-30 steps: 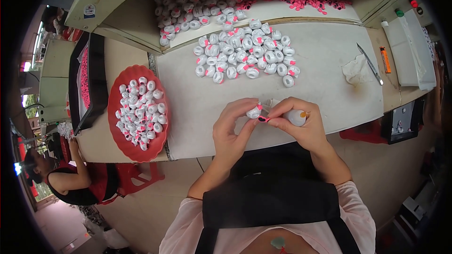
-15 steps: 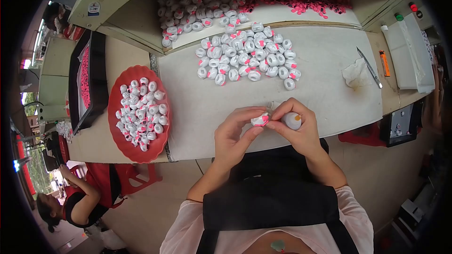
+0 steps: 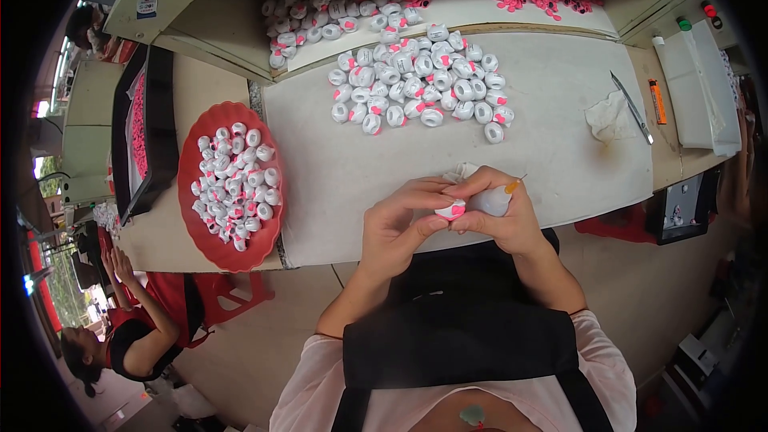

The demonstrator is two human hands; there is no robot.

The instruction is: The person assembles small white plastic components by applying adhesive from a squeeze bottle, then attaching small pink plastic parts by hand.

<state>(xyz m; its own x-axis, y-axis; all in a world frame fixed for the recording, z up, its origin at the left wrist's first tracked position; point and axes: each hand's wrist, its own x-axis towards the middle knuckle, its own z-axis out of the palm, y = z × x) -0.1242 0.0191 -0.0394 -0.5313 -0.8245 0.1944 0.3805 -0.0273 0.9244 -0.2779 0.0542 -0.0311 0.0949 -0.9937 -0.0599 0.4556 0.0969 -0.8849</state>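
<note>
left hand (image 3: 394, 228) fingers curled in tight, thumb + forefinger pinched on a small white round piece (image 3: 450, 210) w/ a pink spot, held just above the near edge of the white table (image 3: 560, 96). right hand (image 3: 502, 212) wrapped closed round a small pale squeeze bottle (image 3: 490, 201), its orange tip w/ thin needle poking out to the right; its fingertips also touch the piece. both hands pressed together.

heap of like white pieces (image 3: 416, 88), rounded, glossy, some w/ pink caps, sits farther up the table, well apart from the hands. red round tray (image 3: 192, 192) at left holds more of them. crumpled tissue (image 3: 608, 118) + metal blade (image 3: 632, 108) at right.
</note>
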